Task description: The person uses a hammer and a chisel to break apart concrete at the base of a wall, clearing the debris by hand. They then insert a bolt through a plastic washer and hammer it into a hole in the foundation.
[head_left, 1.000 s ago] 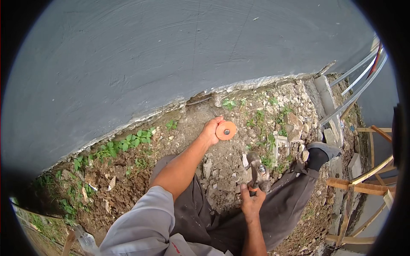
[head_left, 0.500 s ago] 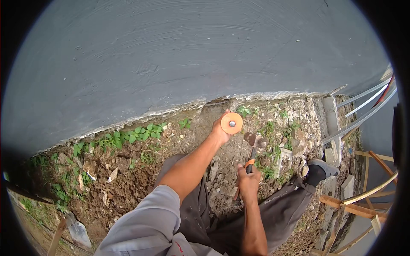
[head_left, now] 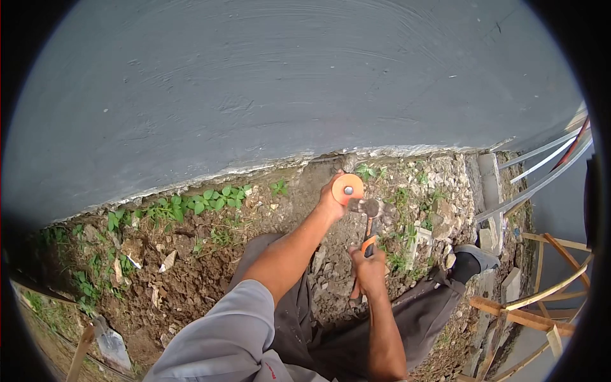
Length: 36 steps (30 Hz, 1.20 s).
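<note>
My left hand [head_left: 329, 202] is wrapped round a chisel with a round orange hand guard [head_left: 340, 190]. The chisel's steel striking end shows in the middle of the guard; its shaft and tip are hidden below. In my right hand [head_left: 370, 272] is a hammer [head_left: 372, 207] with a black and orange handle, gripped partway along it. The hammer's head is just below and right of the guard, overlapping its edge in this view. Both hands are over broken ground close to the foot of the grey wall [head_left: 286, 89].
Green weeds [head_left: 216, 198] grow along the wall's base, above loose brown soil [head_left: 191, 274]. A flat metal blade [head_left: 111, 349] lies at lower left. On the right are a concrete post [head_left: 490, 181], metal strips [head_left: 541, 184] and a wooden frame [head_left: 522, 313]. My shoe [head_left: 482, 256] rests near the post.
The hammer's head has moved left, closer to the orange guard. My left hand keeps its hold on the chisel. The whole view has shifted slightly.
</note>
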### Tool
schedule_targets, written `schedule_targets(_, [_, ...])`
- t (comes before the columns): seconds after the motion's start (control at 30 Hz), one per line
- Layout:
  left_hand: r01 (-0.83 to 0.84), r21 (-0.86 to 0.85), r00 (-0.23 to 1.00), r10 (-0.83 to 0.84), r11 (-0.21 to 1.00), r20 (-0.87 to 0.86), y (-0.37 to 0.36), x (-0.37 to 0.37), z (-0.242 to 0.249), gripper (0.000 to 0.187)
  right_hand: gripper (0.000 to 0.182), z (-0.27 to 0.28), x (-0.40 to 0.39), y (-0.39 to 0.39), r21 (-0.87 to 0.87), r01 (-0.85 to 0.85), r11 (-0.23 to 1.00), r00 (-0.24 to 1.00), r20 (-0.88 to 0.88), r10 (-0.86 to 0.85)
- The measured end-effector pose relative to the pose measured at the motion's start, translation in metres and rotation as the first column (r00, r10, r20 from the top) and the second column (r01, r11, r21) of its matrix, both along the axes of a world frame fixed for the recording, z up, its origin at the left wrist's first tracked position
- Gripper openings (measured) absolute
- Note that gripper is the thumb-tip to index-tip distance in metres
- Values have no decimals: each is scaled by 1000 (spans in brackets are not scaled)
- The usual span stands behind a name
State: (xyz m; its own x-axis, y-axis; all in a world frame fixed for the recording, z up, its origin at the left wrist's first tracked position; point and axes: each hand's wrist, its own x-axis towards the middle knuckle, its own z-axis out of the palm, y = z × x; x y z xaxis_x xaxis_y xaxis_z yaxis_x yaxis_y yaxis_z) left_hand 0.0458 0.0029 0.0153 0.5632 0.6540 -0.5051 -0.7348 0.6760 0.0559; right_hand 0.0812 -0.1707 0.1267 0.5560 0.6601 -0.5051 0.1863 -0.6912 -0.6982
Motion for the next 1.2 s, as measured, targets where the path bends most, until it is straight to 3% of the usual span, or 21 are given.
schedule_targets(0.07, [-12, -24, 999, 13, 1000, 46, -1, -8, 1, 24, 19, -20, 1, -22, 316, 25, 949, 1000, -21, -20])
schedule_targets(0.17, [-10, -17, 1000, 9, 1000, -6, 11, 8, -15, 25, 19, 83, -21, -15, 444, 85, 892, 995, 5, -98])
schedule_targets(0.2, [-25, -32, 1000, 24, 999, -19, 10, 12, -18, 26, 18, 100, -13, -16, 638, -35, 769, 991, 122, -55])
schedule_targets(0.23, [-42, -46, 999, 41, 998, -33, 9, 14, -20, 26, 18, 121, -15, -9, 826, -32, 562, 994, 83, -66])
schedule_targets(0.3, [-39, -23, 998, 38, 999, -42, 8, 15, -19, 26, 21, 149, -8, 9, 942, -247, 229, 953, 278, -116])
schedule_targets(0.4, [-49, -16, 998, 49, 999, -45, 7, 15, -24, 25, 21, 128, -8, 22, 960, -274, 49, 936, 278, -216])
schedule_targets(0.43, [-54, -20, 998, 54, 998, -32, 8, 16, -23, 25, 16, 88, -5, 24, 918, -352, 183, 898, 386, -209])
schedule_targets(0.47, [-56, -15, 998, 56, 998, -26, 11, 13, -25, 25, 18, 22, 7, 7, 726, -342, 596, 821, 540, -187])
schedule_targets(0.5, [-23, 16, 998, 22, 1000, 55, 14, 11, -32, 26, 20, -7, 8, 2, 380, -302, 874, 902, 412, 133])
schedule_targets(0.53, [16, 41, 990, -22, 999, 137, 10, 15, -37, 27, 18, -23, 6, 4, 104, -190, 976, 963, 215, 165])
schedule_targets(0.6, [16, 62, 999, -18, 998, 41, 17, 17, -32, 29, 21, -19, -11, -8, 240, -64, 969, 998, -4, 67])
schedule_targets(0.73, [-67, 42, 997, 66, 997, 30, 13, 22, -32, 29, 24, 85, -28, -9, 486, 27, 874, 999, 21, -42])
schedule_targets(0.77, [-73, 10, 997, 73, 997, 7, 15, 19, -25, 29, 21, 104, -18, -10, 661, -93, 745, 989, 146, -7])
schedule_targets(0.8, [-84, -26, 996, 83, 996, -17, 14, 15, -19, 29, 19, 133, -19, -6, 795, -41, 605, 998, 61, -12])
schedule_targets(0.87, [-84, -32, 996, 83, 996, -22, 14, 12, -12, 28, 20, 158, -3, 10, 912, -345, 221, 931, 363, -46])
schedule_targets(0.97, [-94, -75, 995, 92, 993, -33, 11, 9, -10, 27, 19, 134, -1, 25, 945, -326, 8, 928, 321, -187])
schedule_targets(1.0, [-102, -60, 995, 100, 993, -29, 11, 11, -13, 28, 18, 92, -5, 30, 935, -308, 179, 902, 346, -259])
schedule_targets(1.03, [-108, -33, 994, 107, 994, -24, 12, 14, -12, 30, 17, 38, -2, 12, 732, -270, 626, 875, 457, -157])
schedule_targets(1.07, [-101, -16, 995, 101, 995, -17, 15, 14, -6, 30, 17, -7, 10, 4, 343, -219, 914, 937, 335, 99])
schedule_targets(1.1, [-78, -28, 997, 78, 997, -1, 11, 12, -4, 32, 16, -46, 16, -1, 148, -45, 988, 999, -23, 49])
schedule_targets(1.2, [-60, -57, 998, 61, 997, 17, 13, -6, -5, 36, 17, -5, -21, -20, 176, 124, 977, 964, -253, -77])
